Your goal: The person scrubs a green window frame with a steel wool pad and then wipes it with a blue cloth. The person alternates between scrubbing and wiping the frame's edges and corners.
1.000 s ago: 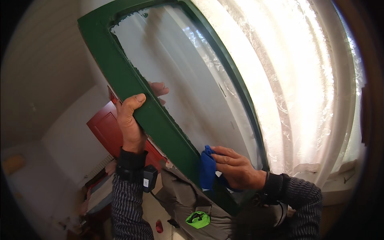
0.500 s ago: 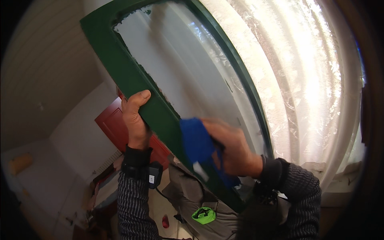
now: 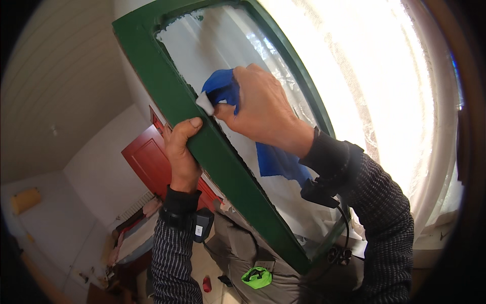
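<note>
1. Since the earlier frame, the right hand (image 3: 266, 104) had travelled up the frame, taking with it a crumpled, deep-blue cloth (image 3: 220, 81); the cloth, low on the frame before, now sat level with the middle of the pane and higher than the left hand (image 3: 182, 149).
2. The left hand kept the same hold: it was closed round the outer edge of a long, rectangular, green-painted frame (image 3: 215, 152), thumb flat on the front face, the other fingers mostly hidden behind.
3. The right hand was closed on the blue cloth, bunching it between thumb and fingers. Part of the cloth stuck out beyond the fingers toward the frame's left rail, and a loose flap hung below the hand, past the wrist.
4. A small, soft-looking white piece (image 3: 204, 104) showed at the cloth's near end, over the rail's inner edge; whether it belonged to the cloth could not be told.
5. The frame stood tilted, its top leaning left, its lower end near the person's grey trousers (image 3: 235, 258). It lay between the hands: left on its outer edge, right in front of its clear, glass-like pane (image 3: 202, 53). Ragged, flaking edges ran along the pane's left side.
6. A sheer white fabric curtain (image 3: 374, 76) hung brightly lit to the right.
</note>
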`<state>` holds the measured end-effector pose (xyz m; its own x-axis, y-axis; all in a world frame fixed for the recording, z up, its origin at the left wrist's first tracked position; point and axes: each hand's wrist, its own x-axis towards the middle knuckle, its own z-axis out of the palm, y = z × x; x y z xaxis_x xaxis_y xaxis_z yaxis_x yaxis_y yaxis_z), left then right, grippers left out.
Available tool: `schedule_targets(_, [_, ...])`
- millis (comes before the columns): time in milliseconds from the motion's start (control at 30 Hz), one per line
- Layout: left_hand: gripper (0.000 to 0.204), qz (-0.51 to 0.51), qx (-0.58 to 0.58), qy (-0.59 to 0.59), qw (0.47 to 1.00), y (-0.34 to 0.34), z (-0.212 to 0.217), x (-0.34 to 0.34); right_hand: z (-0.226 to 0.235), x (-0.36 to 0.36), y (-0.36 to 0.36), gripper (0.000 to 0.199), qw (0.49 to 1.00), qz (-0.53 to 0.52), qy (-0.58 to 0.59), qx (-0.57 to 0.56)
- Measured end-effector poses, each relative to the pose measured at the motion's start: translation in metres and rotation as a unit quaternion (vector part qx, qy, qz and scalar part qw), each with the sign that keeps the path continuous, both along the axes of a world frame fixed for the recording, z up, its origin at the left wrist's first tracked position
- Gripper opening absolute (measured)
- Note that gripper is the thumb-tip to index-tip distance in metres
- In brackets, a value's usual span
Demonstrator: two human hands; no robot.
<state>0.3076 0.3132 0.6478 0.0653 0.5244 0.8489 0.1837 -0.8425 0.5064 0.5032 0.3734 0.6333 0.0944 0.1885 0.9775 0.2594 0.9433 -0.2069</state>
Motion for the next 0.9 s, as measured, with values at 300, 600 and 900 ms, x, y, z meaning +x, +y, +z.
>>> schedule_targets(300, [0.033,-0.003,-0.025,0.004,1.000,-0.001,0.002,-0.001,0.021,-0.003,0.003,0.036,0.999,0.022,0.016,0.032])
schedule_targets(600, [0.032,0.004,-0.020,0.004,1.000,-0.002,-0.001,-0.002,0.030,-0.001,0.009,0.032,0.993,0.089,-0.016,0.070])
schedule_targets(900, [0.036,0.022,-0.026,0.002,0.999,0.001,0.000,-0.003,0.040,0.005,0.010,0.034,0.991,0.067,-0.052,0.106])
